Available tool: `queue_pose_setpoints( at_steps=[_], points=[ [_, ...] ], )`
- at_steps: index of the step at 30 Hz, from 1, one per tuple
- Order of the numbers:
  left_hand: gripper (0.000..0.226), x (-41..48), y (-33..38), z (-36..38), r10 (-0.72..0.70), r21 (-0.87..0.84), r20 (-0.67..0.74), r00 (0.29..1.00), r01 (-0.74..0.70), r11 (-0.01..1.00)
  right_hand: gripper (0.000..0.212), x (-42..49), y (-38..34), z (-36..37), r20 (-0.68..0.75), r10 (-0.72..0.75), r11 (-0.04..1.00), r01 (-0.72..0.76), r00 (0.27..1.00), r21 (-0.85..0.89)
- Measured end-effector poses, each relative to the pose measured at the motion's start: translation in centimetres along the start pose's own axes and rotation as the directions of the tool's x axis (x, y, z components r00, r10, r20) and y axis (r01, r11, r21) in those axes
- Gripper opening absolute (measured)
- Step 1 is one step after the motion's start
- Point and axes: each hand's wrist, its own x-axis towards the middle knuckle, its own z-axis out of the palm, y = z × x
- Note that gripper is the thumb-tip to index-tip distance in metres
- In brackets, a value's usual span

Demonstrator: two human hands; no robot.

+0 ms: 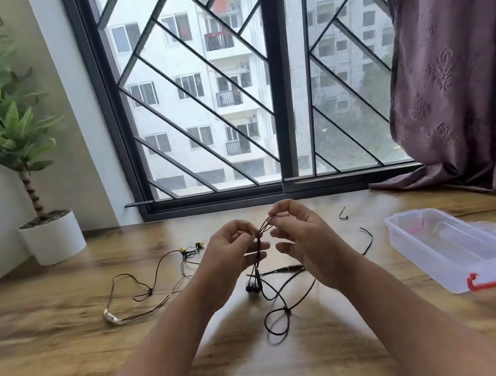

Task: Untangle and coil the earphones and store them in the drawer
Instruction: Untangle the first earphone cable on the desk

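On wooden table [75, 349] | earphones [253, 288] | window [192, 103] behind | plant [52, 237] left | curtain [452, 82] right

We see a desk [74, 335] of brown wood grain. The earphones [253, 288] are black; a second set [191, 252] has black cord and yellow buds [182, 249]. The box [441, 244] is clear plastic with a red clasp [489, 282]. We note a white pot [55, 238], a green plant [4, 118], a mauve curtain [451, 77] with an embossed floral pattern, and a black grille [210, 61] of diagonal bars.
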Motion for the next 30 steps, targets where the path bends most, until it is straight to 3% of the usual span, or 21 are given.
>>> queue_pose_setpoints(
  at_steps=[4,8,12,16,18,19,21,23,25,27,30],
  points=[
    [0.012,-0.1,0.2,0.2,-0.011,-0.121,0.081,0.997,0.020,0.992,0.013,0.1,-0.4,-0.1,-0.039,0.037,0.984,-0.029,0.999,0.177],
    [0.026,-0.1,0.7,0.0,-0.007,-0.245,0.116,0.993,0.035,0.969,0.010,0.5,-0.5,-0.5,-0.057,0.106,0.922,-0.077,0.993,0.381],
    [0.015,0.1,0.9,-0.3,0.012,-0.360,0.125,0.992,0.034,0.932,0.007,0.7,-0.3,-0.8,-0.036,0.113,0.901,-0.087,0.993,0.426],
    [0.005,0.3,0.6,-0.4,0.013,-0.340,0.003,1.000,-0.011,0.940,0.018,0.7,-0.3,-0.8,0.084,0.087,0.923,-0.112,0.993,0.369],
    [0.015,0.3,0.3,-0.6,0.068,-0.183,-0.083,0.994,-0.082,0.980,0.016,0.7,-0.3,-0.8,0.119,0.073,0.929,-0.111,0.990,0.354],
    [0.018,0.4,0.2,-0.7,0.124,-0.010,-0.141,0.982,-0.127,0.992,0.014,0.7,-0.3,-0.9,0.129,0.065,0.921,-0.109,0.989,0.374],
    [0.019,0.4,0.1,-0.7,0.273,0.364,-0.212,0.938,-0.184,0.913,0.018,0.8,-0.5,-1.2,0.150,0.060,0.883,-0.123,0.987,0.452],
    [0.018,0.4,0.2,-0.7,0.333,0.502,-0.239,0.912,-0.178,0.846,0.020,0.7,-0.8,-1.5,0.174,0.075,0.814,-0.161,0.982,0.558],
    [0.016,0.4,0.4,-0.6,0.242,0.384,-0.292,0.925,-0.119,0.916,0.022,0.7,-1.1,-1.8,0.177,0.084,0.725,-0.182,0.981,0.664],
    [0.019,0.4,0.8,-0.3,0.079,0.125,-0.288,0.954,-0.044,0.991,0.025,0.6,-1.4,-2.0,0.164,0.100,0.671,-0.188,0.981,0.717],
    [0.019,0.3,1.0,-0.3,-0.008,-0.055,-0.213,0.977,-0.003,0.999,0.044,0.6,-1.7,-2.2,0.100,0.134,0.699,-0.166,0.986,0.695]
  ],
)
